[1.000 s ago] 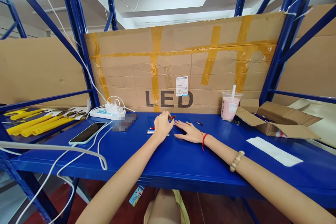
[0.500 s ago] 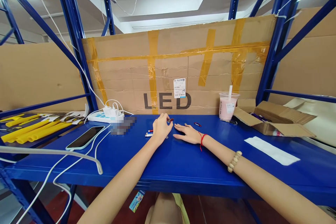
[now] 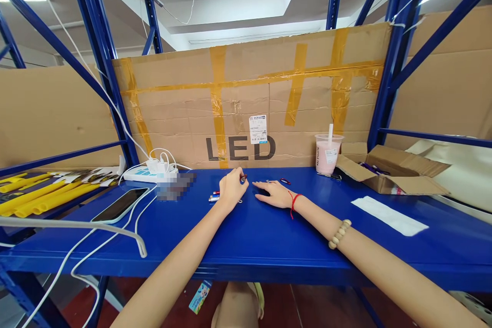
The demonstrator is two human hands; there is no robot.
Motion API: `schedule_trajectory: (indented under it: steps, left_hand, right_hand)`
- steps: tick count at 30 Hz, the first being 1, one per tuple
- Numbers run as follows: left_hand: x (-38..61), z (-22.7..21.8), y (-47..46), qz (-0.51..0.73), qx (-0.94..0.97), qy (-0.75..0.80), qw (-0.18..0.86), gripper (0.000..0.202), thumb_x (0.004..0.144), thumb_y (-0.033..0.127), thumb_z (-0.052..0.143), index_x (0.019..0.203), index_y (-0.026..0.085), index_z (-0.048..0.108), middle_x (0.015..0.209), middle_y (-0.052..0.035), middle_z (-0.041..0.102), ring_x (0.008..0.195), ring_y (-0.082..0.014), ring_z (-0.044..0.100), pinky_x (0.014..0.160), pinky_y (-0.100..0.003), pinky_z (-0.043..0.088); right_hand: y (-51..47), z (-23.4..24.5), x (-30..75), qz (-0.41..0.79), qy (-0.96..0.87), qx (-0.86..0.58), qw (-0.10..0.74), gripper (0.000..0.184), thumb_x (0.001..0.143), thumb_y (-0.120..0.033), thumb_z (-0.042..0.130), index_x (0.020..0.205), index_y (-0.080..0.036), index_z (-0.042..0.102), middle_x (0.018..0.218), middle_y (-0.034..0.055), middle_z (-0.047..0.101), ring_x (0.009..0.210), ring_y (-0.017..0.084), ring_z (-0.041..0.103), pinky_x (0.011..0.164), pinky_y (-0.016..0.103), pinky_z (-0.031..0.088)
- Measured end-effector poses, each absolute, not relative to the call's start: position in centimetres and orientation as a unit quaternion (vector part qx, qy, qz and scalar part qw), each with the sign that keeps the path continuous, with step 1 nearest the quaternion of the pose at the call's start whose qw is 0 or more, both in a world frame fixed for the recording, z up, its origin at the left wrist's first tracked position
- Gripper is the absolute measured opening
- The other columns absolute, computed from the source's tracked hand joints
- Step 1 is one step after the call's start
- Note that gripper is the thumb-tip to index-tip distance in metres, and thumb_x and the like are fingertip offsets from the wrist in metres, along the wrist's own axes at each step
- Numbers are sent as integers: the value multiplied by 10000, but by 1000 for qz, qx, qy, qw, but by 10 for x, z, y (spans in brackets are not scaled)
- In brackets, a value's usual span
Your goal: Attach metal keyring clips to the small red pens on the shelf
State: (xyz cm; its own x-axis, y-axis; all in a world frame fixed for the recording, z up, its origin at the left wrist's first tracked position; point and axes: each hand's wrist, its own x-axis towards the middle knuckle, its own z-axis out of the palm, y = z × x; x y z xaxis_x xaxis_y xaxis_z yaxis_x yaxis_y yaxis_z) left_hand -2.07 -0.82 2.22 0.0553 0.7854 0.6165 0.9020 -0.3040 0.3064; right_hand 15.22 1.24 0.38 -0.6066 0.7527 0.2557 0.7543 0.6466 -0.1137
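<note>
My left hand (image 3: 231, 190) is closed, pinching a small dark red object (image 3: 243, 179) with a shiny end between thumb and fingers; its exact kind is too small to make out. Beside that wrist, partly hidden, lie several small red, blue and silver pieces (image 3: 214, 197) on the blue tabletop (image 3: 269, 241). My right hand (image 3: 273, 194) rests palm down on the surface with its fingers stretched out and holds nothing. Just beyond its fingers is another small dark red piece (image 3: 285, 181). A red string and a beaded bracelet (image 3: 340, 234) circle the right arm.
At the left are a phone (image 3: 120, 205), white cables, a power strip (image 3: 140, 173) and yellow-handled tools (image 3: 57, 197). To the right stand a pink drink cup (image 3: 328, 155), an opened cardboard box (image 3: 415, 184) and a white paper strip (image 3: 389, 216). A cardboard panel (image 3: 172, 118) closes the back.
The view has shifted slightly, moving the scene a little leftward. The small dark red object in my left hand has tilted; my right hand stays flat on the table.
</note>
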Motion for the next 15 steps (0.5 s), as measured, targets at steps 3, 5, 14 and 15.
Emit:
schedule_trajectory:
  steps: [3, 5, 14, 15]
  left_hand:
    - [-20, 22, -9, -366, -721, -585, 70, 54, 752, 199, 504, 724, 208, 458, 771, 33, 618, 709, -138, 577, 542, -230, 308]
    - [-20, 23, -10, -367, -718, -589, 62, 48, 755, 207, 509, 734, 211, 466, 769, 32, 623, 712, -139, 580, 546, -228, 312]
    - [-18, 26, -13, -359, -715, -598, 38, 145, 794, 350, 512, 747, 213, 501, 757, 27, 643, 742, -155, 600, 559, -229, 332]
    - [-18, 26, -13, -358, -716, -599, 36, 158, 799, 366, 506, 751, 215, 504, 755, 27, 645, 747, -158, 602, 561, -229, 333]
  right_hand:
    - [14, 5, 153, -27, -900, -405, 161, 440, 864, -190, 368, 1297, -224, 440, 1204, 50, 551, 1103, 214, 517, 984, 415, 324]
    - [15, 6, 155, -35, -901, -395, 177, 439, 840, -127, 370, 1245, -238, 497, 1149, 36, 590, 1061, 202, 547, 956, 384, 359]
    - [15, 7, 156, -39, -897, -376, 228, 357, 788, -91, 472, 1104, -207, 592, 998, 33, 653, 932, 179, 607, 828, 309, 432]
    - [14, 8, 156, -38, -896, -378, 231, 344, 784, -90, 482, 1089, -203, 598, 982, 31, 656, 915, 175, 611, 812, 301, 434]
